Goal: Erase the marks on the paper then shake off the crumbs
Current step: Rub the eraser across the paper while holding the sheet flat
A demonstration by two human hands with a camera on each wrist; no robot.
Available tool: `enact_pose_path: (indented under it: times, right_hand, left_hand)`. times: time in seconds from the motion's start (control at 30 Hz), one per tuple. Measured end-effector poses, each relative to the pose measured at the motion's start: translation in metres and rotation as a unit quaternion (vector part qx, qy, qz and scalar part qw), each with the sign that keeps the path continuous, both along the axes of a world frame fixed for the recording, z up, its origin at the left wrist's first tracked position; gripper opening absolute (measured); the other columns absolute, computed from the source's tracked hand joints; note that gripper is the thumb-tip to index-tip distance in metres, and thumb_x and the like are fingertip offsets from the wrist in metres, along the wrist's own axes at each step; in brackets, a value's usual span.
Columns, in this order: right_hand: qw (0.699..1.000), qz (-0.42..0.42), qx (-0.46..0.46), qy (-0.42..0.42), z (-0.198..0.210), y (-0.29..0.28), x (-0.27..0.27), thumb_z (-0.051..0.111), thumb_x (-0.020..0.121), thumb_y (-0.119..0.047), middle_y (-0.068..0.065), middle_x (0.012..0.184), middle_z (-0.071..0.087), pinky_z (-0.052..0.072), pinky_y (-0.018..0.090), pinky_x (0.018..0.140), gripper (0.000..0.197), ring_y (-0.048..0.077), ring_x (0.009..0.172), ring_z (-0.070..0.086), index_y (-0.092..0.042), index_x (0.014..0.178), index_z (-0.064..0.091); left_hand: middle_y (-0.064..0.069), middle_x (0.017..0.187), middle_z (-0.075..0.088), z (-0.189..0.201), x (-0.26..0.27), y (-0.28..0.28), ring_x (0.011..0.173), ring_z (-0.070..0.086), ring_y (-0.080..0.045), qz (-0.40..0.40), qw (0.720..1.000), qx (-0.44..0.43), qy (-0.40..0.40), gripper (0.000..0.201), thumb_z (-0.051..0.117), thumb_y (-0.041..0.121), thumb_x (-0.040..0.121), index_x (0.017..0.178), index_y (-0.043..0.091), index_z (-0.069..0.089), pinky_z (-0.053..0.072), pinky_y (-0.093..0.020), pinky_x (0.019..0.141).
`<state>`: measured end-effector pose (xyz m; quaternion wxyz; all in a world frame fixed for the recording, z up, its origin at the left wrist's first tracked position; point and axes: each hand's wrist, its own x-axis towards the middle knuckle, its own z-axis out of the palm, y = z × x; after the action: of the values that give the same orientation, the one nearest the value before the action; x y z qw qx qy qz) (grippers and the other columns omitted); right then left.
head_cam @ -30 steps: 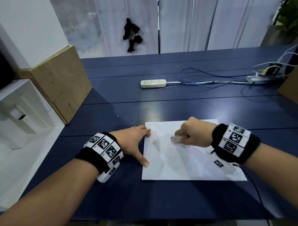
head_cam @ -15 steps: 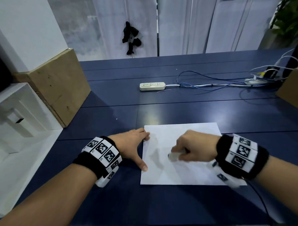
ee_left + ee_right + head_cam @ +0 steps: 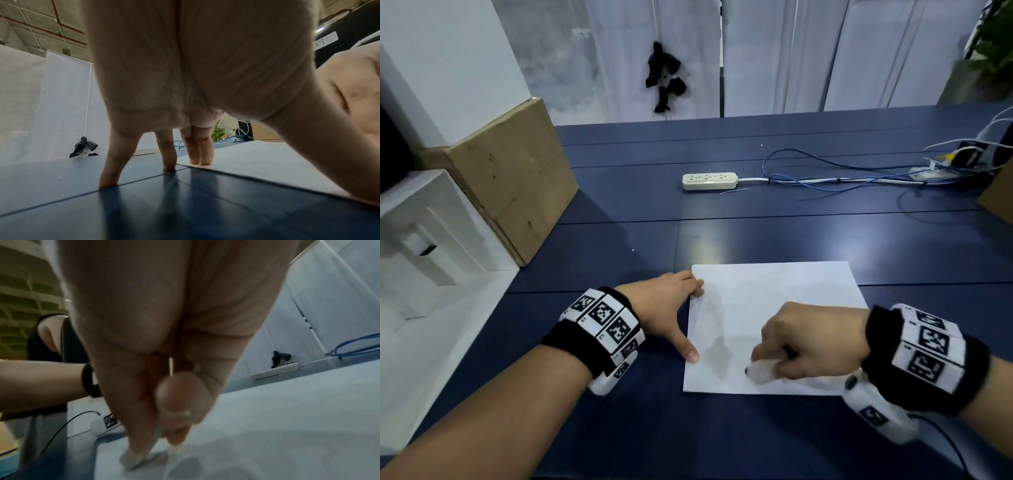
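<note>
A white sheet of paper lies flat on the blue table in front of me. My right hand grips a white eraser with a dark tip and presses it on the paper near its front edge. In the right wrist view the curled fingers hold the blurred eraser against the paper. My left hand lies spread at the paper's left edge, fingertips and thumb on the sheet, other fingers on the table. No marks show clearly on the sheet.
A white power strip with blue and white cables lies at the back of the table. A wooden board leans at the left beside white shelving. A cardboard corner juts in at the right edge.
My right hand has drawn the eraser from the middle of the paper down toward its front edge. The left hand has stayed pressed on the left edge.
</note>
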<state>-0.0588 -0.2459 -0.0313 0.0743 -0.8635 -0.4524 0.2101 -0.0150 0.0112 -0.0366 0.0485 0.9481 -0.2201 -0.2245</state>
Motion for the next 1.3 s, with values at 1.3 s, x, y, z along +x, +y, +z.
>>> enact_pose_path:
  times: [1.3]
  right_hand:
    - [1.000, -0.024, -0.007, 0.017, 0.003, 0.000, 0.002, 0.054, 0.088, -0.046, 0.000, 0.080, 0.067, 0.045, 0.018, 0.068, 0.033, 0.012, 0.072, 0.055, -0.028, 0.109, 0.070]
  left_hand:
    - [0.024, 0.121, 0.028, -0.002, 0.000, 0.001, 0.129, 0.035, -0.008, -0.005, 1.000, -0.006, -0.003, 0.114, 0.087, 0.065, 0.053, 0.144, 0.020, 0.036, 0.032, -0.028, 0.112]
